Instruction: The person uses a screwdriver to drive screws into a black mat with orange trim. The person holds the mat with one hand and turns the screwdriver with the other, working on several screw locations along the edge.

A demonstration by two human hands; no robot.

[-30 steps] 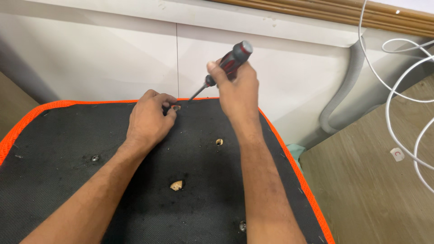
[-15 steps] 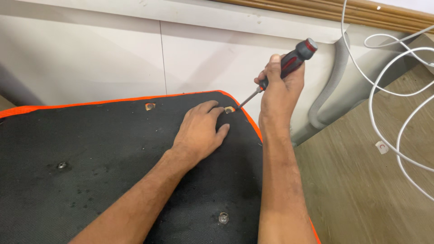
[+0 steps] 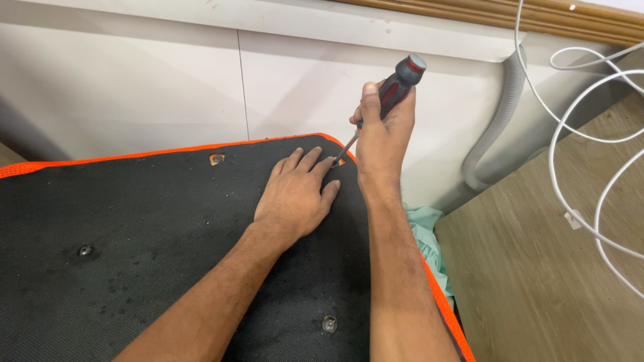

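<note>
A home room, judging by the wood-look floor (image 3: 537, 281), white wall panels (image 3: 168, 74), grey corrugated hose (image 3: 493, 124) and loose white cable (image 3: 590, 134).

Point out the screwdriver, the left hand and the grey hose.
screwdriver (image 3: 397, 82), head view, on its dark handle.
left hand (image 3: 295, 194), head view, back of the hand.
grey hose (image 3: 500, 110), head view, mid-length of its ribbed body.

Your right hand (image 3: 381, 137) works at the far right corner of the black pad (image 3: 134, 255), hemmed in beyond by the white wall panel (image 3: 168, 87). To its right, a grey corrugated hose (image 3: 493, 127) and loose white cables (image 3: 590, 134) obstruct passage. Your left hand (image 3: 295, 194) lies flat just beside it. The pad's left and near areas are open, studded only by low bolts (image 3: 329, 324).
</note>
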